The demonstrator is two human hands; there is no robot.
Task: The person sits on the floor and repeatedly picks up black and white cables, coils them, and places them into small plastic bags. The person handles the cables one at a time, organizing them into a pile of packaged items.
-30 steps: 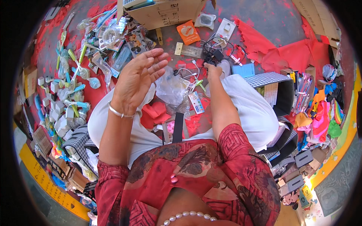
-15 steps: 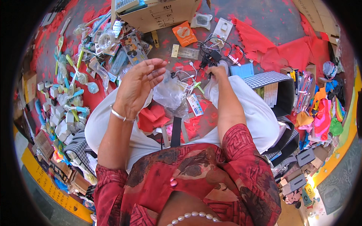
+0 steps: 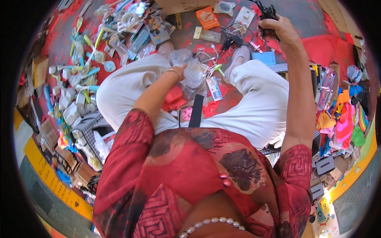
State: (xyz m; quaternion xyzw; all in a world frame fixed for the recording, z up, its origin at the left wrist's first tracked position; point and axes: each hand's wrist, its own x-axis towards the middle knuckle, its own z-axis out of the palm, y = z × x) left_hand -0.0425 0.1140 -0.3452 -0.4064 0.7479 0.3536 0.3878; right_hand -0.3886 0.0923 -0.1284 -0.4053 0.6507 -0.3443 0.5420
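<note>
My right hand [image 3: 277, 27] is raised at the upper right, its fingers closed around a bundle of black cable [image 3: 266, 12]. Part of the bundle sticks out past the fingers. Low between my knees, my left hand [image 3: 179, 72] is at the edge of a clear plastic bag [image 3: 194, 74], fingers drawn together on the plastic; their tips are partly hidden. White cables [image 3: 207, 59] and a light green piece [image 3: 218, 69] lie beside the bag. Near them is a printed white card [image 3: 214, 89]. More black cable [image 3: 234, 40] lies on the floor beyond.
An orange packet [image 3: 207, 17], a white power strip [image 3: 245, 16] and a blue box [image 3: 264, 58] lie ahead. Packaged goods [image 3: 131, 23] heap up at the left. Colourful bags [image 3: 341, 119] crowd the right. A cardboard box [image 3: 182, 5] stands at the far edge.
My right hand has lifted black cable off the floor, up and to the right. My left hand, earlier raised with fingers apart, has come down to the plastic bag. The view has shifted.
</note>
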